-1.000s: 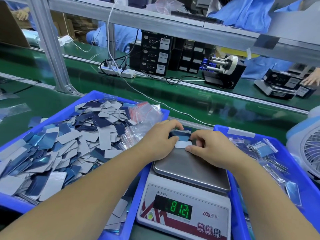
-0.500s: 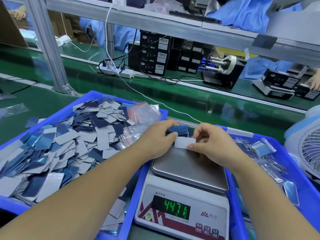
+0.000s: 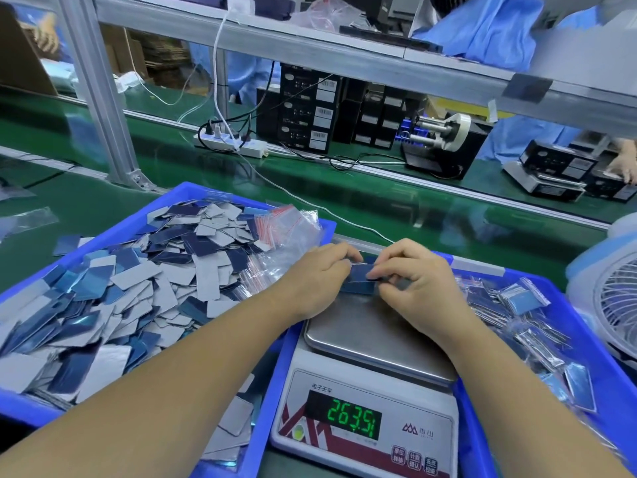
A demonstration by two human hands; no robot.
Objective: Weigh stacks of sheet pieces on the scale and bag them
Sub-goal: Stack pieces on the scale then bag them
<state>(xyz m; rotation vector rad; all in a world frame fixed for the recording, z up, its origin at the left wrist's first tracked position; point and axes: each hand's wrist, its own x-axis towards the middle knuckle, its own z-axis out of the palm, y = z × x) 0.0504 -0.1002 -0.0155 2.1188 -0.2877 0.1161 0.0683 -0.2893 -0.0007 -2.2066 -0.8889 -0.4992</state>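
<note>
- Two bare hands meet over the far edge of the scale's steel pan [image 3: 372,334]; the left hand [image 3: 319,281] and the right hand [image 3: 418,286] both pinch one small stack of sheet pieces [image 3: 358,279], dark blue on its upper face, fingers curled round its ends
- The stack sits low at the back of the pan; whether it rests on the metal or is held just above cannot be told
- One scale [image 3: 365,426], white with a red panel, stands between two trays; its green display [image 3: 351,418] shows digits that look like 263.9, a little blurred
- Two blue trays: the left tray [image 3: 165,210] holds a loose heap of grey and blue sheet pieces [image 3: 138,291], too many to count, with a bundle of clear zip bags [image 3: 286,224] with red strips at its far right corner; the right tray [image 3: 617,398] holds filled bags [image 3: 524,300], a good many, overlapping
- One white fan [image 3: 617,305] is cut off at the right edge
- The trays sit on a green bench; behind runs a green conveyor belt [image 3: 396,201] with aluminium rails and one upright post [image 3: 100,94]
- On the far side: one white power strip [image 3: 231,143] with several plugs, stacked black boxes [image 3: 303,112] with labels, one tape dispenser [image 3: 444,138], and people in blue coats
</note>
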